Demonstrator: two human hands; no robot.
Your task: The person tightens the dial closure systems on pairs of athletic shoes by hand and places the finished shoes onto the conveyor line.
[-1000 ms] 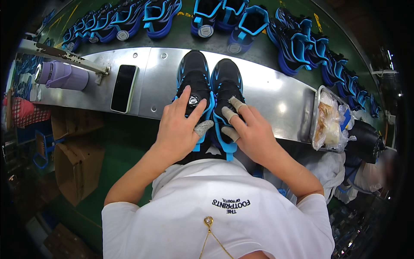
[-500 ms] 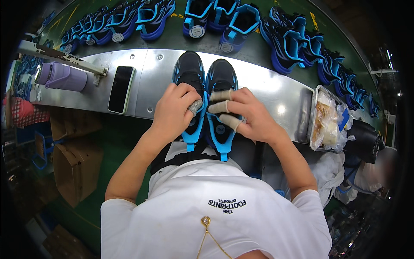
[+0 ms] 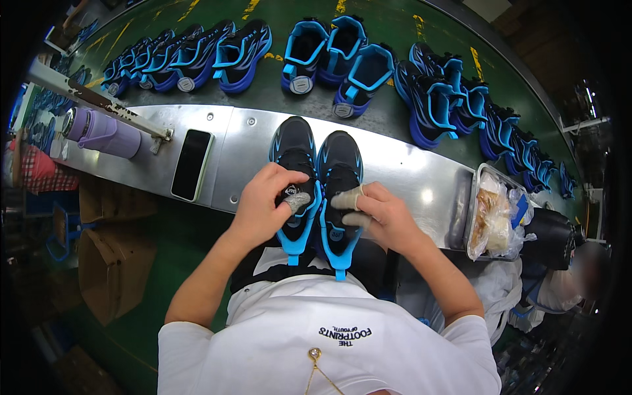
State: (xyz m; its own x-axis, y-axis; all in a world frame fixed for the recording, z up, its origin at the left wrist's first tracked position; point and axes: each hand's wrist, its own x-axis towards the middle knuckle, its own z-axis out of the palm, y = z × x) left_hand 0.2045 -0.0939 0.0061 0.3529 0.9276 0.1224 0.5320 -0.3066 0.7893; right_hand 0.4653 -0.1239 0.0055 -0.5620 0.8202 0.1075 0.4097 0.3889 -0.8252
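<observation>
A pair of black and blue sneakers, the left sneaker [image 3: 292, 141] and the right sneaker [image 3: 340, 157], lies side by side, toes away from me, heel ends over the bench's near edge. My left hand [image 3: 263, 204] is over the left sneaker's tongue, thumb and forefinger apart, a grey cover on the thumb. My right hand [image 3: 385, 214] is at the right sneaker's opening, its fingers in pale covers, stretched out and partly blurred. Neither hand visibly grips anything. Bright blue collars and heel loops face me.
Several matching sneakers [image 3: 368, 72] stand on the green belt [image 3: 276, 99] beyond the metal bench [image 3: 243, 151]. On the bench's left are a phone [image 3: 192, 164] and a purple bottle [image 3: 112, 135]; a metal tray [image 3: 469, 224] with bagged items is at right. Cardboard boxes [image 3: 115, 270] sit lower left.
The view has shifted, so the bench and sneakers appear lower. My left thumb and forefinger have parted from the left sneaker's tongue area, and my right hand has drawn back slightly.
</observation>
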